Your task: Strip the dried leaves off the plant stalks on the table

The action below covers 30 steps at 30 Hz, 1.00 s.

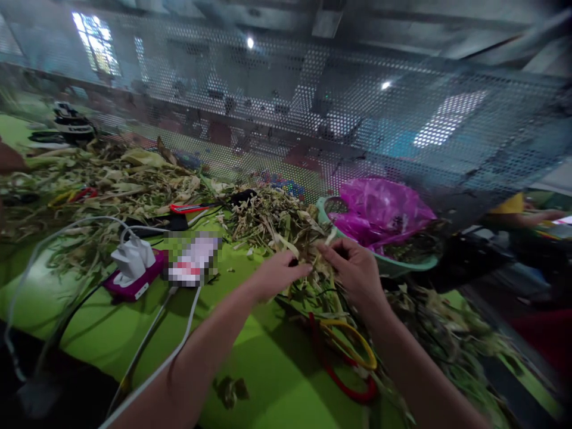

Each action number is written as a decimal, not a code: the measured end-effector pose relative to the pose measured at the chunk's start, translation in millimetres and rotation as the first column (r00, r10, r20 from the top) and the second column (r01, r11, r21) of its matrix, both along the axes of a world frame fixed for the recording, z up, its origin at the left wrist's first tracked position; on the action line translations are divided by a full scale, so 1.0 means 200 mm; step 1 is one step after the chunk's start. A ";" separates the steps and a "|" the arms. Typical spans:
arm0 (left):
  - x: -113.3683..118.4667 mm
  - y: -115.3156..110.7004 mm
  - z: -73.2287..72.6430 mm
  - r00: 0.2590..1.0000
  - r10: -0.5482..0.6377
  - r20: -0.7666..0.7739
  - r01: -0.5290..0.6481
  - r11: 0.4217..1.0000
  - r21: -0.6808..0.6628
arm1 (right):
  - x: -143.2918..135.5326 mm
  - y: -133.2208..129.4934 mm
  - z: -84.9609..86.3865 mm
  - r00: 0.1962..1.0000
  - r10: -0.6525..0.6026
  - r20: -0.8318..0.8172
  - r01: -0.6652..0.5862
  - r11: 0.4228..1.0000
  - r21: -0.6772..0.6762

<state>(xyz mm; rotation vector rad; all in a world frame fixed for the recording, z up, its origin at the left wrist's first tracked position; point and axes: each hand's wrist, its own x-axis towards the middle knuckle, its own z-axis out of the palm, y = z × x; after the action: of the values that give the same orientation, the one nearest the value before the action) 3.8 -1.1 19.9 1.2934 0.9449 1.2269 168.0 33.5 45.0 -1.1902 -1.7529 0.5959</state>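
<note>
hands (360, 275) approx half-curled, touching dry plant bits (320, 273) nr bowl (404, 267).

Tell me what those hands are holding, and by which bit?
The right hand seems to pinch some dry plant scraps, but which part cannot be told. Whether the left hand holds any is unclear.
</note>
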 end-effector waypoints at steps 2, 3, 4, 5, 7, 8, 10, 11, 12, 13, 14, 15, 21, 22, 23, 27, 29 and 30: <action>0.01 0.00 -0.02 0.998 0.032 -0.050 -0.032 0.999 0.007 | -0.01 -0.02 0.03 0.992 0.071 0.102 -0.080 0.994 0.080; 0.02 0.00 -0.03 0.996 0.041 -0.073 -0.041 0.999 0.009 | -0.02 -0.03 0.03 0.980 0.117 0.163 -0.133 0.987 0.095; 0.03 0.01 -0.04 0.995 0.045 -0.095 -0.044 0.999 0.016 | -0.03 -0.04 0.04 0.964 0.154 0.216 -0.179 0.979 0.102; 0.04 0.01 -0.05 0.993 0.044 -0.114 -0.041 0.999 0.027 | -0.04 -0.05 0.03 0.950 0.179 0.255 -0.211 0.972 0.103; 0.05 0.01 -0.07 0.989 0.032 -0.141 -0.025 0.998 0.054 | -0.06 -0.05 0.02 0.943 0.202 0.265 -0.236 0.967 0.101; 0.06 0.01 -0.07 0.988 0.019 -0.152 -0.009 0.998 0.065 | -0.06 -0.05 0.02 0.950 0.204 0.237 -0.231 0.969 0.091; 0.07 0.01 -0.08 0.980 -0.023 -0.196 0.040 0.996 0.083 | -0.06 -0.04 0.00 0.970 0.184 0.160 -0.194 0.980 0.050; 0.07 0.01 -0.07 0.971 -0.047 -0.235 0.070 0.994 0.089 | -0.05 -0.03 -0.01 0.979 0.163 0.120 -0.168 0.985 0.028; 0.07 0.00 -0.07 0.957 -0.066 -0.283 0.096 0.991 0.097 | -0.04 -0.02 -0.01 0.987 0.138 0.081 -0.139 0.990 0.012; 0.07 0.00 -0.06 0.940 -0.082 -0.331 0.123 0.987 0.106 | -0.03 -0.01 -0.02 0.993 0.111 0.044 -0.111 0.994 0.003; 0.07 0.00 -0.06 0.925 -0.095 -0.369 0.148 0.982 0.117 | -0.03 0.00 -0.03 0.997 0.083 0.009 -0.083 0.997 0.001; 0.07 0.00 -0.05 0.915 -0.106 -0.388 0.167 0.978 0.126 | -0.02 0.01 -0.03 0.998 0.056 -0.025 -0.056 0.998 -0.001; 0.07 -0.01 -0.04 0.966 -0.223 -0.129 0.233 0.970 0.068 | -0.01 0.04 -0.04 0.987 -0.027 -0.161 0.019 0.999 -0.049; 0.07 -0.01 -0.04 0.973 -0.227 -0.041 0.228 0.973 0.023 | -0.01 0.03 -0.03 0.982 -0.030 -0.184 0.019 0.998 -0.062; 0.07 -0.01 -0.04 0.977 -0.208 0.043 0.210 0.977 -0.030 | -0.01 0.03 -0.02 0.976 -0.034 -0.213 0.018 0.997 -0.076; 0.04 0.00 -0.02 0.953 0.030 0.301 0.045 0.970 -0.238 | -0.01 -0.02 0.05 0.965 0.048 -0.259 -0.090 0.984 -0.153; 0.03 0.00 0.00 0.906 0.130 0.403 -0.002 0.953 -0.303 | -0.03 -0.05 0.06 0.964 0.157 -0.213 -0.205 0.952 -0.227; 0.02 0.00 0.00 0.882 0.159 0.443 -0.009 0.947 -0.322 | -0.03 -0.06 0.06 0.962 0.195 -0.191 -0.241 0.934 -0.262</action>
<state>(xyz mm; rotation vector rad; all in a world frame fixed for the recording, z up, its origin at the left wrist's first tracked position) 8.1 -0.1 19.9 0.6662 0.8049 1.3157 161.4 21.7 57.9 -1.1066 -1.7114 1.0786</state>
